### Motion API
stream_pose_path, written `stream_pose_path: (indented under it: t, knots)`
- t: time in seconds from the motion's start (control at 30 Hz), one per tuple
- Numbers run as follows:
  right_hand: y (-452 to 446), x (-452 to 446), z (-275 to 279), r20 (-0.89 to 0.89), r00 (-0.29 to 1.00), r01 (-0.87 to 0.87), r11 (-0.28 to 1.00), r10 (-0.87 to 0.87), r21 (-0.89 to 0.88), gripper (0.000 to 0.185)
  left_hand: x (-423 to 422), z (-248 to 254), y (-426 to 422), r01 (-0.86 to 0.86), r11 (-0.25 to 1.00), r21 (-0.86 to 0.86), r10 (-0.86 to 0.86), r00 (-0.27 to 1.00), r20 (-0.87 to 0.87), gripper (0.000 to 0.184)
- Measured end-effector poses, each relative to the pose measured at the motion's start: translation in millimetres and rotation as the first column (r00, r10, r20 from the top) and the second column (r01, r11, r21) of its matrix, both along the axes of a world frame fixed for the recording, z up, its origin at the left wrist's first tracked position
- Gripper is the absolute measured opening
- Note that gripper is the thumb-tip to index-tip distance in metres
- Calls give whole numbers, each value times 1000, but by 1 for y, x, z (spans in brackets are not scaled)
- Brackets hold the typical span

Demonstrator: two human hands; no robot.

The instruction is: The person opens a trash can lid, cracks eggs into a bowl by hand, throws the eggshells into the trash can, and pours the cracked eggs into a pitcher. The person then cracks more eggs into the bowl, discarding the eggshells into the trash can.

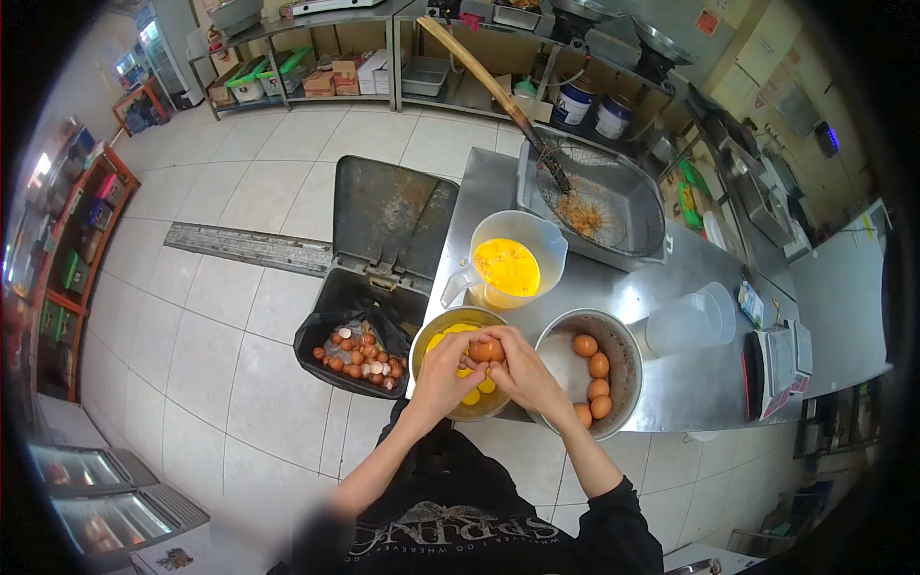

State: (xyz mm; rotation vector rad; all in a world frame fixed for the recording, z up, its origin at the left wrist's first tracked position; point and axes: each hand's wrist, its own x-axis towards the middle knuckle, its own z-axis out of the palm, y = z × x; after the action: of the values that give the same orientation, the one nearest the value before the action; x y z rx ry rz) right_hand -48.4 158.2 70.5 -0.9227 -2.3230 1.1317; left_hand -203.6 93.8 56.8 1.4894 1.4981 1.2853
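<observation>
A brown egg [487, 351] is held between my left hand [447, 369] and my right hand [520, 369], with the fingers of both closed around it. Right below them stands a metal bowl [418, 356] with several yellow yolks [471, 395] in it. Whether the shell is cracked I cannot tell. Just beyond the bowl is a clear plastic jug [547, 251] of yellow egg liquid [508, 267]. To the right, a round metal pot [628, 383] holds several whole brown eggs [599, 365].
Left of the steel table [498, 177] stands an open bin [316, 316] with a black bag and several eggshells [369, 356]. A deep metal tray [637, 196] holds a long-handled wire strainer [489, 81]. At right are a plastic container [682, 324] and a scale [774, 369].
</observation>
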Motion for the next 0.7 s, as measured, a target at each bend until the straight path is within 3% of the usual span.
stream_pose_path:
  t: [0.1, 0.27, 0.33, 0.4, 0.47, 0.53, 0.57, 0.6, 0.63, 0.67, 0.7]
  knots:
    - [-4, -5, -9, 21, 1000, 18, 997, -19, 79, 47, 2, -1, -2, -57, 995, 83, 69, 987, -146, 39]
    - [5, -2, -21, 22, 994, -113, 971, 111, 210, 52, -20, -20, 1, -33, 997, 67, 44, 983, -176, 38]
    - [6, -2, -12, 32, 994, -110, 984, 106, 138, 54, -25, -18, 1, -7, 998, 64, 20, 977, -212, 38]
    - [3, -5, -5, 46, 995, -94, 993, 91, 65, 56, -25, -13, 3, 11, 999, 40, -8, 997, -70, 41]
    - [-7, -12, -2, -92, 996, 6, 970, 17, 241, 57, -14, -4, 2, 4, 1000, 25, -4, 1000, -17, 43]
    - [-10, -3, 22, -92, 995, 49, 956, -23, 289, 53, -6, -6, 0, -54, 998, -30, 55, 997, 50, 49]
    - [-10, 2, 30, -103, 994, 76, 936, -43, 344, 50, -14, -6, -7, -114, 993, 5, 114, 992, -55, 49]
    - [-9, 23, 30, -101, 973, 229, 912, -207, 341, 38, -30, 0, -15, -188, 975, -116, 185, 982, -33, 47]
    - [-3, 50, 26, 33, 975, 203, 942, -219, 266, 33, -55, -26, -22, -238, 971, -4, 237, 968, -81, 46]
    - [4, 75, 17, 164, 963, 182, 965, -214, 186, 28, -79, -42, -27, -265, 961, -76, 262, 964, -42, 50]
    - [7, 94, -4, 352, 928, 105, 991, -126, 79, 29, -91, -39, -36, -371, 919, -135, 289, 865, -411, 59]
